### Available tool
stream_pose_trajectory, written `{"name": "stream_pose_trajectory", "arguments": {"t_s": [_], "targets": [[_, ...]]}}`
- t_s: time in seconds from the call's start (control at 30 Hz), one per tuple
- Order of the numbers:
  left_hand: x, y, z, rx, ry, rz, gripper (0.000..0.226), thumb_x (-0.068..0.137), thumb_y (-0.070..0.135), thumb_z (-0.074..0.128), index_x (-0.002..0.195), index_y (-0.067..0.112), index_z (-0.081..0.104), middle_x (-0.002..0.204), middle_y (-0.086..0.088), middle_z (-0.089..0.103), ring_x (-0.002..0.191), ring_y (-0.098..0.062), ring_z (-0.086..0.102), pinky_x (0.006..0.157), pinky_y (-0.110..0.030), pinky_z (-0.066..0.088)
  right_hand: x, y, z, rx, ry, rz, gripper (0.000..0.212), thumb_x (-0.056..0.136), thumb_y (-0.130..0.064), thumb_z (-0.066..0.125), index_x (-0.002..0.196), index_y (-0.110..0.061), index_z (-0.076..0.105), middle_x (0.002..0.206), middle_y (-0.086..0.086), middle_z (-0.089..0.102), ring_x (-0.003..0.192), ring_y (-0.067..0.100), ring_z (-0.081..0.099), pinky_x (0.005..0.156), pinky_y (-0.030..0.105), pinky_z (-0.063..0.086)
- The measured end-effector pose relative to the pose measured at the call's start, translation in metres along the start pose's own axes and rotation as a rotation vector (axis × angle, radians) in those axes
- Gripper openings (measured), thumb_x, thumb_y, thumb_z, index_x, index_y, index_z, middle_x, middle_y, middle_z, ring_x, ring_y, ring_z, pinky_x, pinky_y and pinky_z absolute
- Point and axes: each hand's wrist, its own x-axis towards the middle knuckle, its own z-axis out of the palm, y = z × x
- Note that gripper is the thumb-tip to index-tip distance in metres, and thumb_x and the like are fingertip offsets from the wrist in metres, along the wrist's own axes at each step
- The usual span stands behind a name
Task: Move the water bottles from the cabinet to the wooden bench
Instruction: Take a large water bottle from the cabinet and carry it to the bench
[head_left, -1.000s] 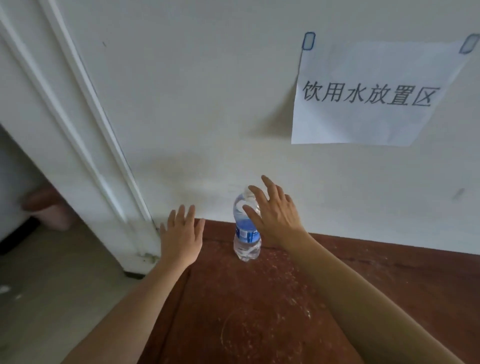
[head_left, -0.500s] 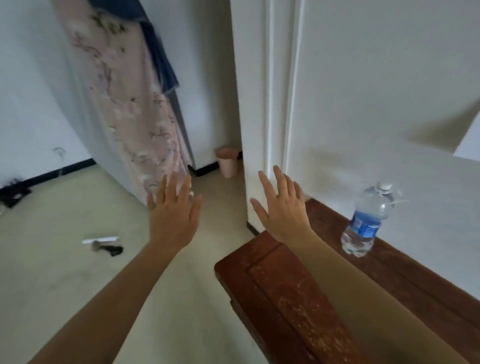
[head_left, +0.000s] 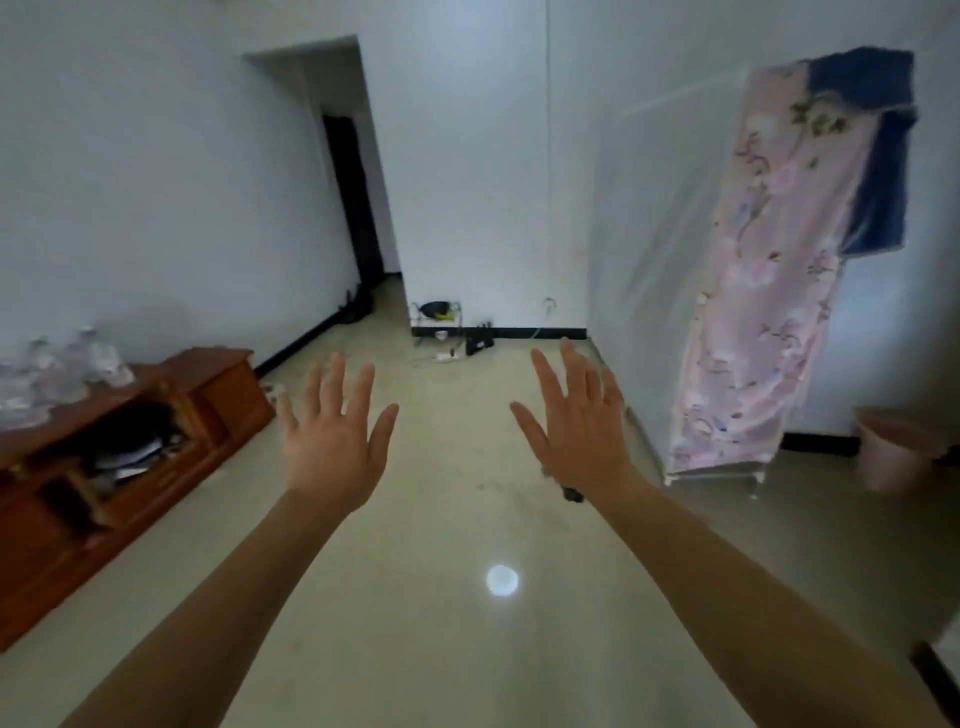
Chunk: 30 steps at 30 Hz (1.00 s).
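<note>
Both hands are held up in front of the body with fingers spread and straight. The left hand (head_left: 332, 447) and the right hand (head_left: 582, 436) each grasp nothing and hang apart over the pale floor (head_left: 415, 649). The water bottles (head_left: 62, 369) stand in a cluster on top of the low wooden cabinet (head_left: 228, 400) at the far left, well apart from either hand. They are so blurred, and partly cut by the frame edge, that neither their number nor any label can be made out. In the cabinet's open shelf lies a dark heap of things too smeared to tell. A small dark object (head_left: 571, 493) on the floor is half hidden behind the right wrist. At the far wall, a little rack (head_left: 436, 317) and some bits beside it are too small to identify. To the right, a pink flowered cloth (head_left: 769, 291) hangs over a frame, with a blue cloth (head_left: 878, 156) behind its upper part. Beside them, a pink bin (head_left: 898, 452) is blurred near the edge. A dark doorway (head_left: 353, 208) opens at the back, its inside unseen. A round spot of light (head_left: 502, 580) shines on the floor between the forearms.
</note>
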Motion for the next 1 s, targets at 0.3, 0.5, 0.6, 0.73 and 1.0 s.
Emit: {"name": "stream_pose_trajectory", "arguments": {"t_s": [0.3,0.5,0.6,0.73,1.0], "targets": [[-0.047,-0.279,-0.020,0.168,0.018,-0.439,0.070,0.099,0.063,0.014,0.155,0.025,0.027,0.165,-0.009,0.019,0.152,-0.032,0.014,0.120,-0.061,0.014,0.101,-0.304,0.156,0.275,-0.116,-0.410,0.067,0.103,-0.056,0.038,0.156,-0.015,0.035,0.158,0.022,0.032,0.138,0.037,0.041,0.113,0.059,0.032],[-0.041,-0.404,0.016,0.275,-0.028,-0.614,0.069,0.099,0.063,0.016,0.155,0.024,0.030,0.164,-0.010,0.022,0.152,-0.033,0.017,0.118,-0.064,0.018,0.149,-0.433,0.265,0.398,-0.202,-0.596,0.069,0.102,-0.057,0.035,0.159,-0.019,0.026,0.163,0.021,0.023,0.142,0.037,0.037,0.115,0.060,0.031],[-0.007,-0.461,0.046,0.334,-0.047,-0.645,0.069,0.099,0.063,0.015,0.155,0.025,0.029,0.165,-0.009,0.021,0.152,-0.032,0.015,0.119,-0.064,0.017,0.193,-0.477,0.328,0.428,-0.209,-0.661,0.071,0.101,-0.057,0.038,0.160,-0.020,0.023,0.164,0.020,0.020,0.144,0.037,0.036,0.115,0.061,0.031],[0.073,-0.536,0.085,0.377,-0.063,-0.700,0.070,0.098,0.064,0.012,0.155,0.026,0.026,0.165,-0.008,0.019,0.152,-0.031,0.013,0.118,-0.064,0.016,0.284,-0.528,0.404,0.444,-0.213,-0.719,0.071,0.102,-0.058,0.037,0.160,-0.020,0.023,0.164,0.020,0.022,0.145,0.038,0.034,0.115,0.061,0.031],[0.192,-0.662,0.122,0.427,-0.062,-0.739,0.072,0.097,0.065,0.012,0.157,0.026,0.022,0.167,-0.008,0.014,0.154,-0.029,0.007,0.120,-0.062,0.013,0.423,-0.627,0.505,0.469,-0.252,-0.736,0.071,0.104,-0.062,0.023,0.159,-0.018,0.027,0.164,0.021,0.023,0.144,0.038,0.035,0.117,0.058,0.025]]}}
